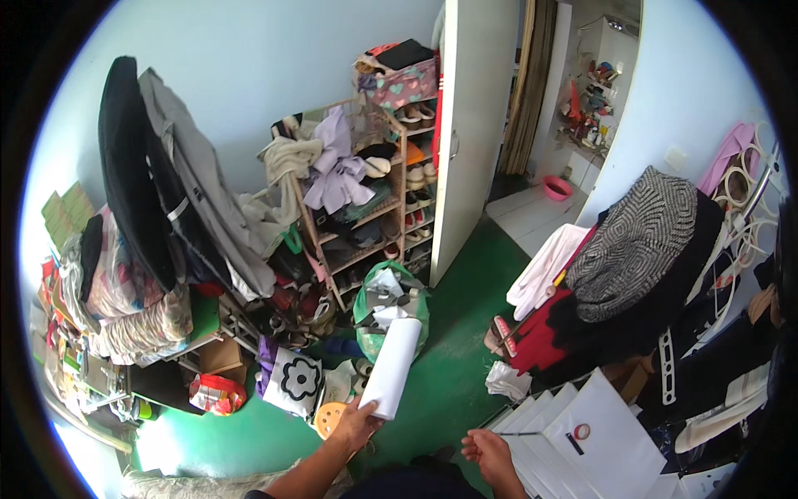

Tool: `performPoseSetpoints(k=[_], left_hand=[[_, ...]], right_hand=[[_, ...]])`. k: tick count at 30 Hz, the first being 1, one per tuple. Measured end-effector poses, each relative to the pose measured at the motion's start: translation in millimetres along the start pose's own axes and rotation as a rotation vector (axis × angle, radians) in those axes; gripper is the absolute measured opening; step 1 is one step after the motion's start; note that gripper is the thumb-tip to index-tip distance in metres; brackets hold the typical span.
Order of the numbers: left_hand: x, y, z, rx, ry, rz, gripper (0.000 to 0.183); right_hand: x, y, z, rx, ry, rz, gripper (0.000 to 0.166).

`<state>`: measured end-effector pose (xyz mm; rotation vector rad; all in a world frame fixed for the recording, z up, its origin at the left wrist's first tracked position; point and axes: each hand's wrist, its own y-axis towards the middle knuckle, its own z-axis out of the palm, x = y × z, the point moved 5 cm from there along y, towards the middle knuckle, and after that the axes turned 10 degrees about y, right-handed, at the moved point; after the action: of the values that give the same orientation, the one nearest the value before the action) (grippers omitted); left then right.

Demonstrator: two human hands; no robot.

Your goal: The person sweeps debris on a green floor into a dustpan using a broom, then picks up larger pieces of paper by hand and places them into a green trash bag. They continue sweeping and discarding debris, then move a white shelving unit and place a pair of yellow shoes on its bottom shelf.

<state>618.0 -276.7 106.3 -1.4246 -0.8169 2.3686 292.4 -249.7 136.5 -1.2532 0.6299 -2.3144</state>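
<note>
My left hand (358, 429) grips the lower end of a white roll (391, 368) of paper or sheet material, which points away from me. Behind its far end stands a green plastic bag (365, 312) with papers and other refuse in it. My right hand (489, 454) hangs with curled fingers and nothing visible in them. It is nearest to a stack of white panels (605, 405) at my right. On the top panel lie a small roll of tape (581, 431) and a short black strip (574, 443).
A yellow stool seat with holes (328, 419) stands beside my left hand. Shoe racks (358, 218) piled with clothes and shoes line the wall. An open white door (471, 137) leads to a tiled room with a pink basin (557, 188). Clothes (629, 249) hang at the right.
</note>
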Motion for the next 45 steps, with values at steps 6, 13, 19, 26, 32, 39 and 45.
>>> performPoseSetpoints(k=[6, 13, 19, 26, 32, 39, 45], left_hand=[[-73, 83, 78, 0.032, -0.069, 0.149, 0.030], [-174, 172, 144, 0.001, -0.171, 0.309, 0.023], [-292, 286, 177, 0.017, -0.221, 0.512, 0.024], [-437, 444, 214, -0.037, -0.253, 0.636, 0.034], [-524, 566, 213, -0.144, -0.230, 0.677, 0.043], [-545, 659, 213, -0.167, -0.125, 0.698, 0.048], [-557, 713, 204, -0.414, 0.916, 0.861, 0.055]], right_hand=[[65, -4, -28, -0.018, -0.058, -0.119, 0.039], [113, 29, -18, -0.068, -0.016, -0.238, 0.035], [157, 83, -6, -0.205, -0.039, -0.291, 0.037], [224, 149, 41, -0.351, -0.052, -0.291, 0.035], [255, 183, 53, -0.445, -0.104, -0.276, 0.040], [261, 200, 59, -0.533, -0.126, -0.268, 0.043], [240, 212, 20, -0.602, 0.077, -0.279, 0.026]])
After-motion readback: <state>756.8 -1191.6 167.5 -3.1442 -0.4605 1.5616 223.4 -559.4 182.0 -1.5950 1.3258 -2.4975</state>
